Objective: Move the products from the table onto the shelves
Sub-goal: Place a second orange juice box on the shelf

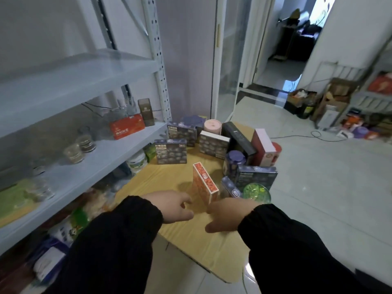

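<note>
An orange-red box (pixel 204 183) stands upright on the cardboard-covered table (pixel 191 230). My left hand (pixel 171 205) hovers just left of it with loosely curled fingers, holding nothing. To the box's right, my right hand (pixel 228 215) is spread and empty. Behind stand several dark blue boxes (pixel 170 151), a pink cylinder (pixel 212 126), a black box (pixel 238 137), a red-and-white box (pixel 264 148), a purple jar (pixel 234 164) and a green-lidded jar (pixel 256 193). The white metal shelf unit (pixel 89 158) is on the left.
The middle shelf carries glass jars (pixel 79 148), an orange box (pixel 127 126) and a brown box (pixel 146 112). Bags (pixel 63 230) fill the lowest level. Tiled floor lies to the right, with cluttered boxes (pixel 339 102) and a cable (pixel 307 136) by an open doorway.
</note>
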The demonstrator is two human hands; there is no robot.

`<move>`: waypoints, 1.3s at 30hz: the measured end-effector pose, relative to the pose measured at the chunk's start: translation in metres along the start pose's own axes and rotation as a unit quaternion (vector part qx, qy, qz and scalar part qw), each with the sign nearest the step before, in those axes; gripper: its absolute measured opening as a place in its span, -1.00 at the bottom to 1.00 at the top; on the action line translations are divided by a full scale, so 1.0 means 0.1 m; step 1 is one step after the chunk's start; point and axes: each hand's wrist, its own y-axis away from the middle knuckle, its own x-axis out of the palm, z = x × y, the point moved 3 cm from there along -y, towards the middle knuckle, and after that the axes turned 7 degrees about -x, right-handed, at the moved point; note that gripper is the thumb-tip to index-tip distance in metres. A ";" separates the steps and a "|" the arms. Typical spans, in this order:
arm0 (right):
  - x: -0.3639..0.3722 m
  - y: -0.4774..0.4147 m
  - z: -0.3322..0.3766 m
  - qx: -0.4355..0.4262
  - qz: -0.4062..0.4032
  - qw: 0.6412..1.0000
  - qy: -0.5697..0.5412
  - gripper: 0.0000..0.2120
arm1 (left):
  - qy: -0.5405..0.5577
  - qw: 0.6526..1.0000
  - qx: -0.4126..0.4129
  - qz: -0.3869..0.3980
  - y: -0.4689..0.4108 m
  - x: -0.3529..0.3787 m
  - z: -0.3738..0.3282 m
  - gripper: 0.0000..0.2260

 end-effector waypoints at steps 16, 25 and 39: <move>-0.12 -0.04 -0.60 0.005 0.003 0.999 -0.035 -0.53 | 0.020 0.995 -0.017 -0.096 -0.89 -0.01 -0.21 -0.54; -0.25 -0.44 -0.68 0.059 0.039 0.994 -0.081 -0.60 | -0.088 0.981 0.104 -0.136 -2.03 -0.09 -0.18 -0.37; -0.22 -0.73 -0.82 0.134 -0.018 0.980 -0.149 -0.48 | -0.218 0.946 0.220 -0.096 -2.47 -0.24 -0.10 -0.74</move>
